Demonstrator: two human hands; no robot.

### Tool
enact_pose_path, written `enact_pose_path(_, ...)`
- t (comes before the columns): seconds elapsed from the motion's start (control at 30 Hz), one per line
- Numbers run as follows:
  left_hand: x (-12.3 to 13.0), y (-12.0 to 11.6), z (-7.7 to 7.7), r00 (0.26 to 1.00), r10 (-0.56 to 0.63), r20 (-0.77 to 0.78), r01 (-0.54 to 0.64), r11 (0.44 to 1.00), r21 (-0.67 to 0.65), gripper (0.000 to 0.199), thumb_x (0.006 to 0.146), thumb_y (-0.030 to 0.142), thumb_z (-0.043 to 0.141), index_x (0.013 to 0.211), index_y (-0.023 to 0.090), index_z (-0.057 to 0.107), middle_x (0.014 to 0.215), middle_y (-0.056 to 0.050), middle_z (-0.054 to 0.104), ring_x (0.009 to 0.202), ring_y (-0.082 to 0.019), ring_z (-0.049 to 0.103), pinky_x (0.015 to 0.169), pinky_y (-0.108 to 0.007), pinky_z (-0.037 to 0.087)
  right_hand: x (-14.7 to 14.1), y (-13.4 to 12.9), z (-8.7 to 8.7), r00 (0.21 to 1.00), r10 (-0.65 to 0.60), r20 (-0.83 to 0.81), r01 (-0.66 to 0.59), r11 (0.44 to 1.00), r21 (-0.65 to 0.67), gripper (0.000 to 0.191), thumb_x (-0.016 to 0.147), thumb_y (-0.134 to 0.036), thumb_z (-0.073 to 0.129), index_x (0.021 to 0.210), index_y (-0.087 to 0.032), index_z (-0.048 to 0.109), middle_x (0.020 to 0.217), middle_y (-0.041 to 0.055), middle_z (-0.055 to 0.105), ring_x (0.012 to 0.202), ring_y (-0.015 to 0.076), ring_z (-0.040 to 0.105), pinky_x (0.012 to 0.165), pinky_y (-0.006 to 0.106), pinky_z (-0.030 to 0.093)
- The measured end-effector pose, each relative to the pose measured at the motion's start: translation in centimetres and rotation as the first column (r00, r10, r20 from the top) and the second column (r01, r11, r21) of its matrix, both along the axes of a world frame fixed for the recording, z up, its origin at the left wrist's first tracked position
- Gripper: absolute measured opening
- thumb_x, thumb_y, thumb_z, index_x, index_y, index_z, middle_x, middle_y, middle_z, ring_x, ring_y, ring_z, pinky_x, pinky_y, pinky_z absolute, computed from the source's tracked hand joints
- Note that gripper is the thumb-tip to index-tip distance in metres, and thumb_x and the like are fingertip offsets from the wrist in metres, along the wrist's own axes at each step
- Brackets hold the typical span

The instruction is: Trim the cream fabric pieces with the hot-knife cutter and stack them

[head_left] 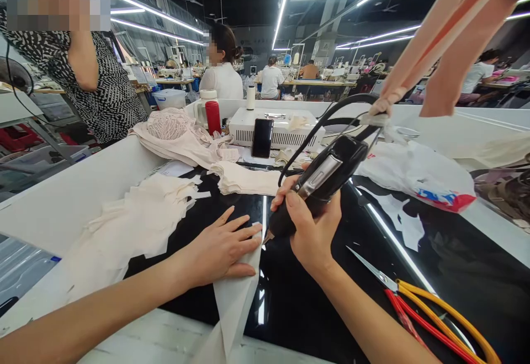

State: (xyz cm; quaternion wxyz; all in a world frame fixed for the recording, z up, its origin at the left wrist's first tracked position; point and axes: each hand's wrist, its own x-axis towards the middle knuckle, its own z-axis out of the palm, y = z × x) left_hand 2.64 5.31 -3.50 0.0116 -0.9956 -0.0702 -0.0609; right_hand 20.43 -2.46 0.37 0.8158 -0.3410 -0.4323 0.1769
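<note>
Scissors [389, 282] right of fabric strip [238, 300]

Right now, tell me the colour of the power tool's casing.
The casing is black with a silvery panel, best seen in the head view.

A garment workshop of factory scale. Rows of machine benches [318, 83] bearing white sewing machines [337, 69] extend across a large hall, with workers [271, 80] in white tops among them. Long tube lights [285, 10] hang beneath a dark ceiling. The near bench [310, 311], topped in glossy black, carries piles of pale cut cloth [141, 209], a pale garment with lace [174, 131], cloth scraps [408, 223] and large scissors [389, 281]; a corded hand tool [325, 170] is held above it. Plastic tubs [169, 99] show beyond.
</note>
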Motion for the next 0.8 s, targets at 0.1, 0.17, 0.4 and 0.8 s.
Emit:
enact_pose_path(0.1,0.0,0.0,0.2,1.0,0.005,-0.007,-0.005,0.999,-0.039,0.055,0.102,0.06,0.063,0.145,0.025,0.059,0.153,-0.007,0.061,0.147,-0.036,0.051,0.131,-0.056,0.02,-0.2,0.1,-0.1,1.0,-0.006,0.008,0.007,1.0,-0.008,0.028,0.086,-0.025,0.078,0.105,-0.028,0.057,0.084,-0.0063,0.069,0.061,0.0112,0.064,0.058,0.028,0.057)
enact_pose_path(0.17,0.0,0.0,0.3,1.0,0.009,-0.015,-0.01,0.998,-0.059,0.055,0.103,0.059,0.063,0.146,0.026,0.058,0.153,-0.007,0.061,0.147,-0.035,0.05,0.131,-0.056,0.019,-0.3,0.1,-0.2,1.0,-0.011,0.011,0.011,1.0,-0.017,0.029,0.085,-0.025,0.078,0.105,-0.028,0.057,0.084,-0.0061,0.069,0.061,0.0113,0.064,0.058,0.028,0.057)
enact_pose_path(0.4,0.0,0.2,0.3,0.999,0.007,-0.044,-0.012,0.995,-0.102,0.056,0.104,0.061,0.059,0.148,0.027,0.056,0.152,-0.007,0.061,0.149,-0.036,0.047,0.131,-0.057,0.018,-0.3,0.1,-0.5,1.0,0.014,0.003,-0.014,1.0,-0.015,0.028,0.087,-0.019,0.075,0.106,-0.029,0.058,0.086,-0.0067,0.069,0.062,0.0111,0.065,0.06,0.029,0.058)
enact_pose_path(0.8,0.0,0.5,1.2,0.997,-0.002,-0.079,-0.011,0.987,-0.158,0.053,0.1,0.06,0.066,0.141,0.026,0.061,0.158,-0.007,0.056,0.151,-0.039,0.045,0.13,-0.062,0.021,-0.6,-1.0,-0.2,0.999,0.043,0.002,-0.043,0.999,-0.026,0.03,0.086,-0.024,0.076,0.108,-0.029,0.057,0.084,-0.0057,0.068,0.063,0.012,0.063,0.059,0.028,0.057)
